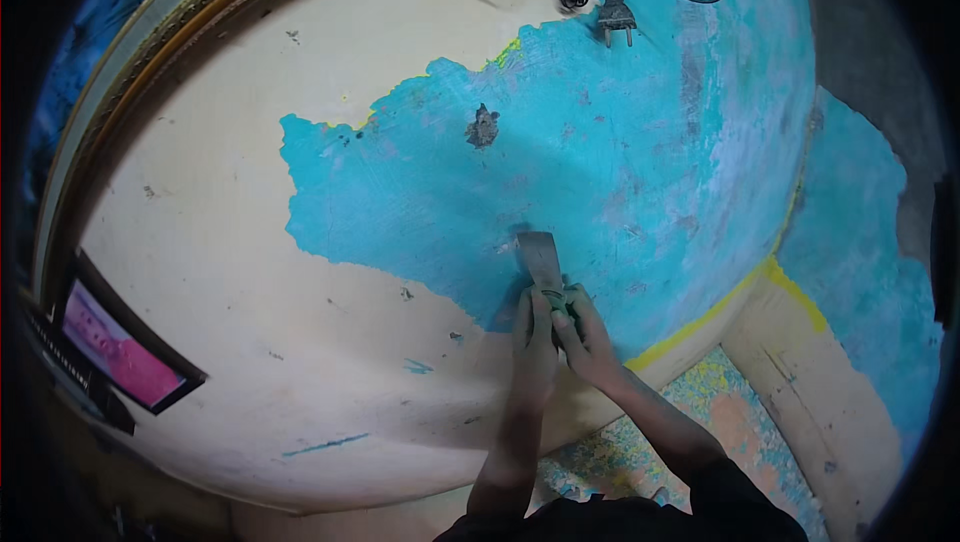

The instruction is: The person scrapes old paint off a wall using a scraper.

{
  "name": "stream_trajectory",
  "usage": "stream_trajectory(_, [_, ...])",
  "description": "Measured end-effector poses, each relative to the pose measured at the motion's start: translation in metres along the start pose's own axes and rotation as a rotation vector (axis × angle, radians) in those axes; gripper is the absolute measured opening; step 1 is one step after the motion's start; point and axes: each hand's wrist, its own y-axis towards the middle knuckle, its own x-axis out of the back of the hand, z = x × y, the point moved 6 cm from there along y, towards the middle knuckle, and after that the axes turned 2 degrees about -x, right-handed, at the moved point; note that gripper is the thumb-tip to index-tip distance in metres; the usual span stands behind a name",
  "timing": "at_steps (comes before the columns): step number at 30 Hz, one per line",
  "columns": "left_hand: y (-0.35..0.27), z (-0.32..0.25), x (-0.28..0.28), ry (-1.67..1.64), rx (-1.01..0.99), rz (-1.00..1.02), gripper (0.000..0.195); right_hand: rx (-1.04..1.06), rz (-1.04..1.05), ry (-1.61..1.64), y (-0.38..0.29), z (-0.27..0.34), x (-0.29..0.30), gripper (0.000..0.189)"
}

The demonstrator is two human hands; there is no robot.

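Both of my hands are closed around the handle of a paint scraper (539, 257), whose wide metal blade points up the picture against a wall. My left hand (535, 324) wraps the handle from the left, and my right hand (585, 328) grips it from the right, thumb on top. Under the blade, the wall shows a large turquoise patch (420, 197) with scratches and a grey chipped spot (482, 126). Cream paint (217, 234) with ragged, partly yellow edges surrounds the patch on the left and below.
Black cables with a two-pin plug (617, 19) hang at the top. A gilded frame (112, 84) curves along the upper left, above a smaller picture with a dark frame (124, 347). Paint flakes (600, 459) litter the floor. An adjoining wall (855, 242) meets this one at the right.
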Motion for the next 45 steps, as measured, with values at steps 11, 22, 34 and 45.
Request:
stream_trajectory(11, [-0.078, -0.070, 0.147, 0.689, -0.592, -0.369, 0.032, 0.154, -0.231, -0.708, 0.050, 0.091, 0.076, 0.065])
stream_trajectory(22, [-0.122, -0.096, 0.253, 0.739, -0.478, -0.901, 0.035, 0.277, -0.294, -0.963, 0.111, 0.163, 0.072, 0.045])
stream_trajectory(34, [-0.121, -0.093, 0.270, 0.767, -0.510, -0.842, 0.028, 0.332, -0.275, -1.077, 0.141, 0.200, 0.055, 0.036])
stream_trajectory(45, [-0.119, -0.101, 0.258, 0.763, -0.516, -0.827, 0.030, 0.168, -0.175, -1.109, 0.130, 0.207, 0.062, 0.030])
